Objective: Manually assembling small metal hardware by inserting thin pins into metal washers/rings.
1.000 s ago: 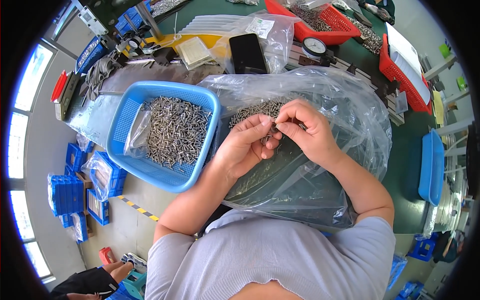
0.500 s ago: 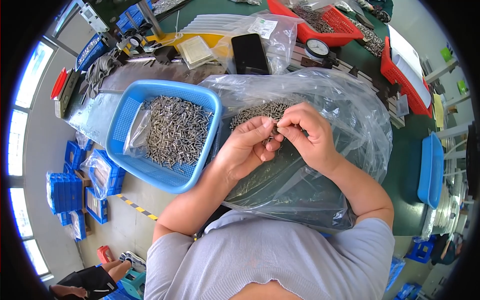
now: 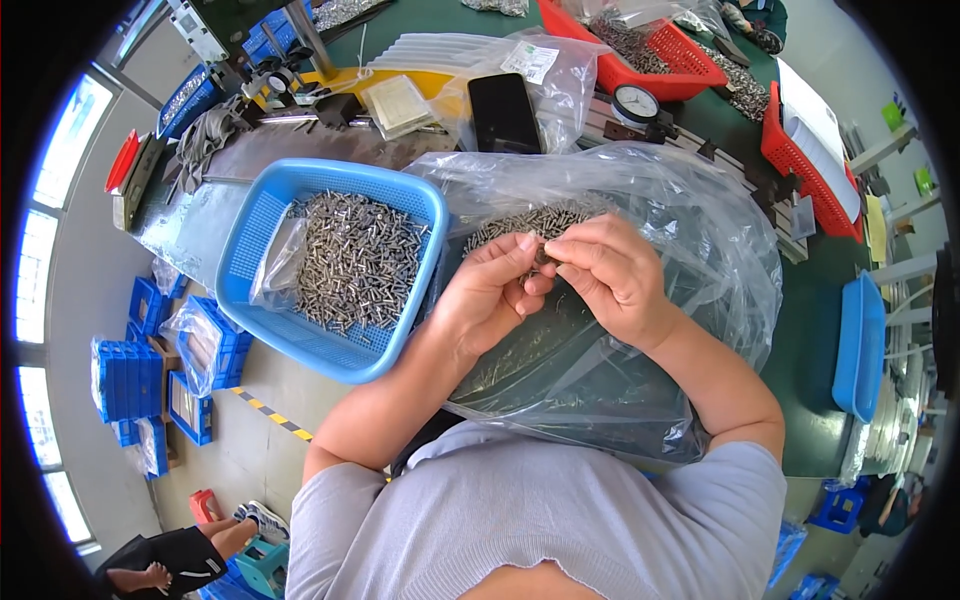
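My left hand [image 3: 492, 290] and my right hand [image 3: 610, 275] meet fingertip to fingertip over a big clear plastic bag [image 3: 690, 260] lying in front of me. Between the fingers of both hands is a small metal pin [image 3: 541, 256], mostly hidden. A heap of small metal pins [image 3: 530, 222] lies in the bag just beyond my fingers. To the left stands a blue plastic basket [image 3: 262, 220] filled with several more grey metal pins [image 3: 355, 262] and a crumpled clear bag.
A black phone [image 3: 503, 112] lies beyond the bag, next to a dial gauge [image 3: 636, 102]. Red baskets [image 3: 660, 75] with metal parts stand at the back and right. A blue tray [image 3: 860, 345] sits at the right edge. Blue crates [image 3: 125, 380] stand on the floor, left.
My hands have stayed together above the bag; the fingers have shifted slightly around the small pin. Nothing else has moved.
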Demonstrator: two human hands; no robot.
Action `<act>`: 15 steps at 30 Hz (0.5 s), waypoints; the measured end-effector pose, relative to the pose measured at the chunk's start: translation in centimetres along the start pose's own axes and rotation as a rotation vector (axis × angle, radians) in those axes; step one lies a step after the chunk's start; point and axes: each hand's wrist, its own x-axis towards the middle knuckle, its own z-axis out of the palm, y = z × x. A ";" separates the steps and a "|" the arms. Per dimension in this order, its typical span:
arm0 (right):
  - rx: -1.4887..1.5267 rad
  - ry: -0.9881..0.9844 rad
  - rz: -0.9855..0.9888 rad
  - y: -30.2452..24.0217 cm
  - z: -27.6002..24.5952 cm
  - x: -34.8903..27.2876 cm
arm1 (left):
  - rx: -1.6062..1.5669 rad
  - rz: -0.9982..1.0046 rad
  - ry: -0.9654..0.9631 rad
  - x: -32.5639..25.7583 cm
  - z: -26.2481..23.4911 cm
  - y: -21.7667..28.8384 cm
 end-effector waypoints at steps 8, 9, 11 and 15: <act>-0.028 -0.001 -0.020 -0.3 0.2 -0.1 | -0.017 0.005 -0.016 -0.1 0.3 -0.2; -0.040 0.002 -0.029 -0.4 0.2 -0.1 | -0.037 0.004 -0.022 -0.1 0.3 -0.1; -0.031 0.016 -0.018 -0.5 0.2 -0.1 | -0.058 0.005 -0.028 -0.1 0.4 -0.1; 0.089 0.017 0.121 -0.6 0.3 -0.3 | -0.036 0.005 -0.026 -0.2 0.6 0.0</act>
